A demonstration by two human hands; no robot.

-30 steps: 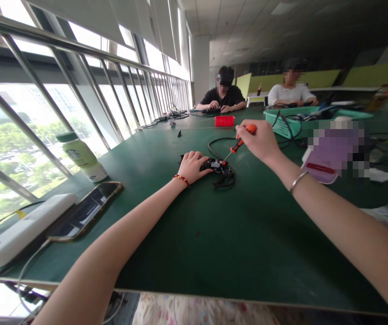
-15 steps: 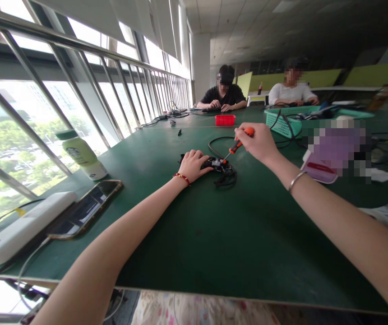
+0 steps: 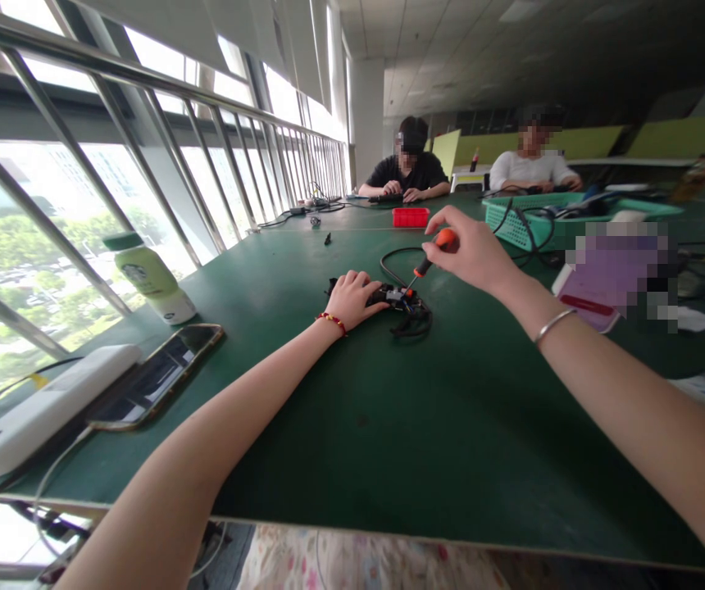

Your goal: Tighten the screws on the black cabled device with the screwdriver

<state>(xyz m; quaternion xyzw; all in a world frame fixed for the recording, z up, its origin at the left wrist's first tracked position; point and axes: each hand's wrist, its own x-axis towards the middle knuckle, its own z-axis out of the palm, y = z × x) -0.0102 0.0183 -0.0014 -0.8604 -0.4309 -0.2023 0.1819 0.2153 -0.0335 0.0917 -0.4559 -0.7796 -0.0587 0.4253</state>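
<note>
My left hand (image 3: 354,297) is closed over one end of a black electronic device (image 3: 394,297), holding it against the table. The device's other end shows bare parts and wires, and a black cable (image 3: 412,326) is coiled beside it. In my right hand (image 3: 474,252) is a screwdriver (image 3: 424,266) with an orange and black handle, gripped by the thumb and fingers near the handle's top. The shaft slants down to the left, and its tip meets the device's exposed end. Exactly what the tip touches is too small to make out.
A red tray (image 3: 411,217) and a green basket (image 3: 516,221) with cables stand further back on the green table (image 3: 352,459). At left are a bottle (image 3: 151,279), a phone (image 3: 161,378) and a white power strip (image 3: 45,410). Two people sit across the table.
My right hand has shifted its fingers on the screwdriver's handle, with the index finger now lifted and the grip looser. My left hand and the device stay in place.
</note>
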